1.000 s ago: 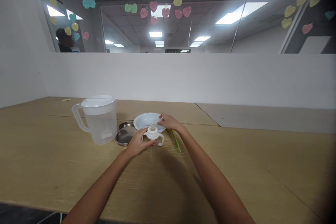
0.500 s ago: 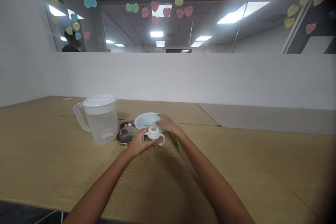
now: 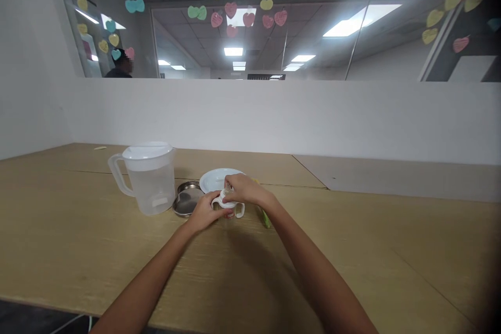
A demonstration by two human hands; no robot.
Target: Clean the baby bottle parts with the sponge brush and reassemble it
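A clear baby bottle [image 3: 227, 204] with a white collar and two white side handles stands on the table. My left hand [image 3: 204, 213] is closed around its left side, the thumb across the front. From above, my right hand [image 3: 246, 189] has closed over the top, fingers around the teat and thumb at the white collar. The teat is mostly hidden by those fingers. Behind the bottle lies a white plate [image 3: 211, 175], partly covered by my right hand. A thin green handle [image 3: 266, 219] shows beside my right wrist, its other end mostly hidden.
A lidded clear plastic pitcher [image 3: 151, 182] stands on the left, its handle facing left. Between it and my left hand is a shallow curved metal tray [image 3: 187, 199]. A white wall [image 3: 274, 115] with a window rises behind the table [image 3: 352, 250]; a person [image 3: 119, 65] is beyond the glass.
My right hand has moved left and toward me, from the plate's right edge onto the top of the baby bottle, and closed there. My left hand keeps its hold.
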